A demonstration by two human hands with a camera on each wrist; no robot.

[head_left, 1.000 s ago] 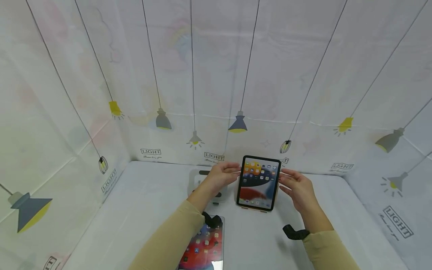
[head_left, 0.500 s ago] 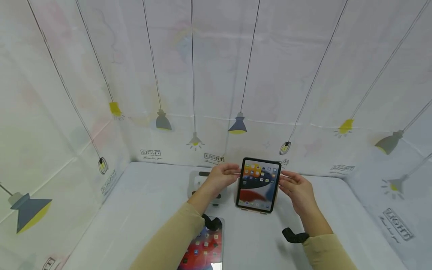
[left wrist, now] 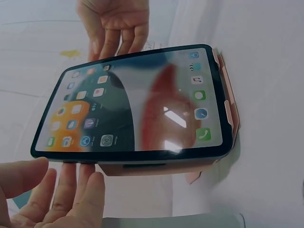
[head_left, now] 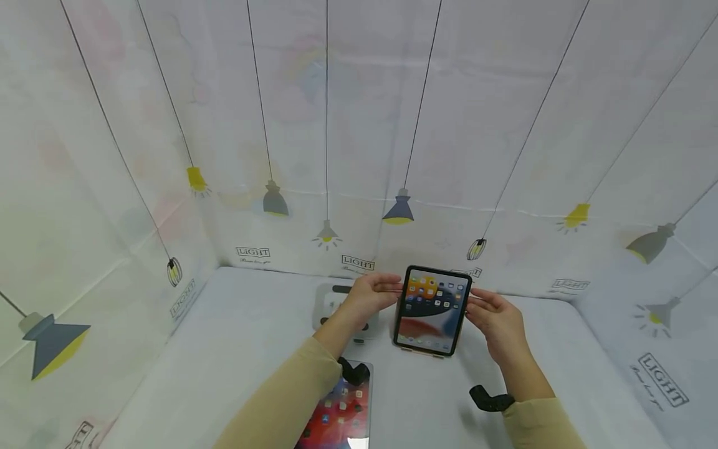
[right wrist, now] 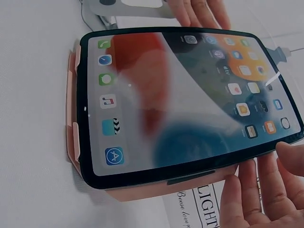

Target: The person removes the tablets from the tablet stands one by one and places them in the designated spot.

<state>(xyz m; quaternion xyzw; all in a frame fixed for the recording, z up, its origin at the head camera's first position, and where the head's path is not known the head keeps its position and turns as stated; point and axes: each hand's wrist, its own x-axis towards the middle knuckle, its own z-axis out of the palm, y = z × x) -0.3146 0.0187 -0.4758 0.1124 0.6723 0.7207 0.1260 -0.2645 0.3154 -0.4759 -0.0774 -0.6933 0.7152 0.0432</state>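
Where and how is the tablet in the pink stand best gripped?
Probably near the top of both long edges, left hand and right hand coming from opposite sides, thumbs in front, fingers behind. The tablet leans back; pink lips catch its bottom edge, while its top juts past the stand.

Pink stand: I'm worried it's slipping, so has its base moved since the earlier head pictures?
No, not visibly: in the head view, the base of the pink stand keeps the same place relative to the upper corner of the flat-lying tablet.

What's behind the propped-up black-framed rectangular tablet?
A pink angular stand shows along its bottom and sides; white lamp-print wall beyond. The black-framed tablet hides the stand's middle.
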